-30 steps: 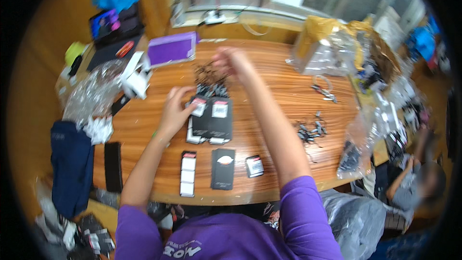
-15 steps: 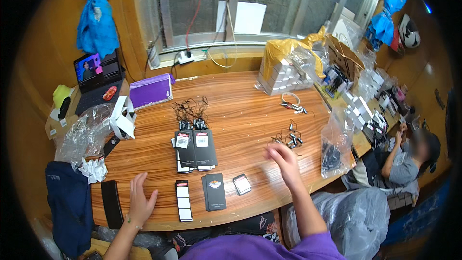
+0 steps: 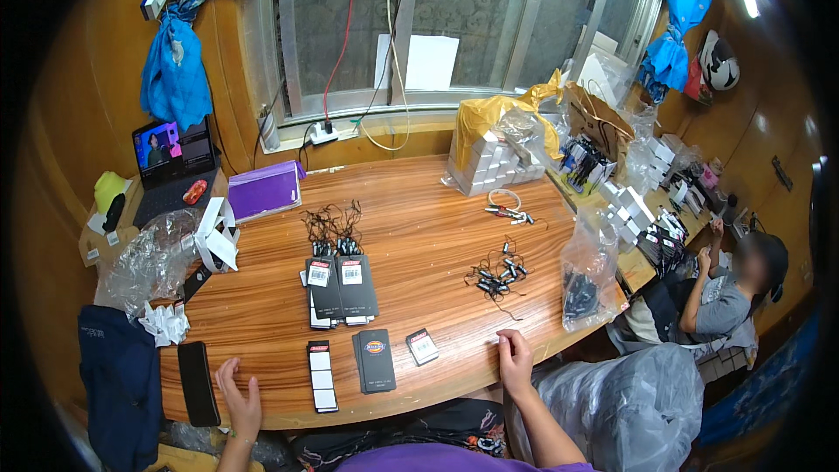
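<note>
right hand (image 3: pixel 516 361) draws back from the loose cords (image 3: pixel 498 280), half curled at four o'clock of the tag stacks (image 3: pixel 357 295); whether it grips anything, can't tell. left hand (image 3: pixel 239 397), loosely open, looks empty at seven-thirty. stacks lie at nine o'clock from table (image 3: pixel 419 245) centre; best keep edges squared, cords untangled.

The lower edge cuts off both forearms (image 3: pixel 546 433) and the shirt (image 3: pixel 454 458). The face (image 3: pixel 758 264) of the co-worker (image 3: pixel 719 304) is blurred. Upper tags (image 3: pixel 357 290), their print too small to read, hide most tags beneath (image 3: pixel 322 324). The bag's (image 3: pixel 599 252) dark contents (image 3: pixel 579 295), perhaps cords, look indistinct.
</note>
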`<action>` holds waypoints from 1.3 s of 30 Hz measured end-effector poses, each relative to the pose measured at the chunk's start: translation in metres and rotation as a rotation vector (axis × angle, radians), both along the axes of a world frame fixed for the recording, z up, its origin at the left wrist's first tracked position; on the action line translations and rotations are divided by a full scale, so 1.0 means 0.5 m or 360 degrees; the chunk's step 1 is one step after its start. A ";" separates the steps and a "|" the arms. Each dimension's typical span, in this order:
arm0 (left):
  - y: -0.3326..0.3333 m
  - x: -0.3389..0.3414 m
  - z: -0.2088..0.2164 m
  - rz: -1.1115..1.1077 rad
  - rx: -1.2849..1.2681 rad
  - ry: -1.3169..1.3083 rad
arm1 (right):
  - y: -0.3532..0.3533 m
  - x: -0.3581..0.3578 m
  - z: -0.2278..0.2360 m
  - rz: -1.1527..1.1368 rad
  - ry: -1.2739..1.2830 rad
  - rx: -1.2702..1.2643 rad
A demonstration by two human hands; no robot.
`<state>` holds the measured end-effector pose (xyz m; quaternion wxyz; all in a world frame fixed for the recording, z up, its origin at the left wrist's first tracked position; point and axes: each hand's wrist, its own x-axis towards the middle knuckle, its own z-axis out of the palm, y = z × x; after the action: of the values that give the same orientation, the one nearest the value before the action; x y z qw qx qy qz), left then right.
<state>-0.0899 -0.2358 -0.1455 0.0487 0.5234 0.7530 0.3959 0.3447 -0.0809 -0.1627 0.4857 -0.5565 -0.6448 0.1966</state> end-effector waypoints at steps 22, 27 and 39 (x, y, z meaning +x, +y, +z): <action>-0.063 0.023 -0.017 -0.0014 0.0028 0.0442 | -0.018 0.000 0.009 0.0030 -0.0503 0.0297; -0.045 0.019 -0.005 0.0047 0.0068 0.0510 | 0.001 -0.018 0.001 0.0041 -0.0494 0.0204; -0.046 0.013 -0.030 0.0094 0.0229 0.0811 | -0.009 -0.021 -0.006 0.0042 -0.0663 0.0340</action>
<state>-0.0832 -0.2589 -0.1605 -0.1912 0.5861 0.7258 0.3051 0.3340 -0.0854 -0.1656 0.3957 -0.5221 -0.7554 0.0145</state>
